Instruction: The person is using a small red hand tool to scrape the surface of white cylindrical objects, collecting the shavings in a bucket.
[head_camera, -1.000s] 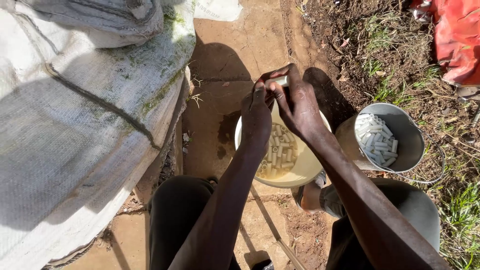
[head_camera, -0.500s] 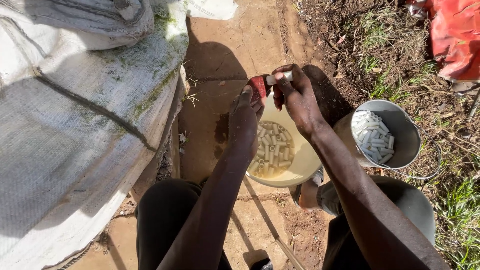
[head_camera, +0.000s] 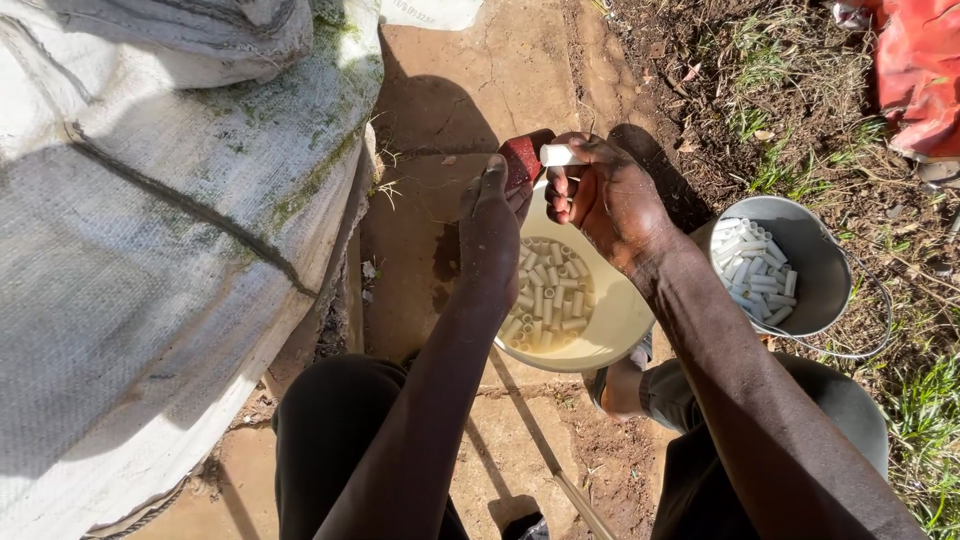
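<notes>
Packed dirt ground (head_camera: 450, 100) lies between a white woven sack (head_camera: 150, 250) and grass (head_camera: 920, 420).

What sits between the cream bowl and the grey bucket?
In the head view, the right hand's forearm crosses between the cream bowl and the grey bucket, hiding the ground there.

Bare brown packed-earth ground (head_camera: 450, 90), cream round plastic bowl (head_camera: 610, 320) of short white tube pieces, grey metal bucket (head_camera: 815, 260) alongside, white woven sacks (head_camera: 150, 250) at left
</notes>
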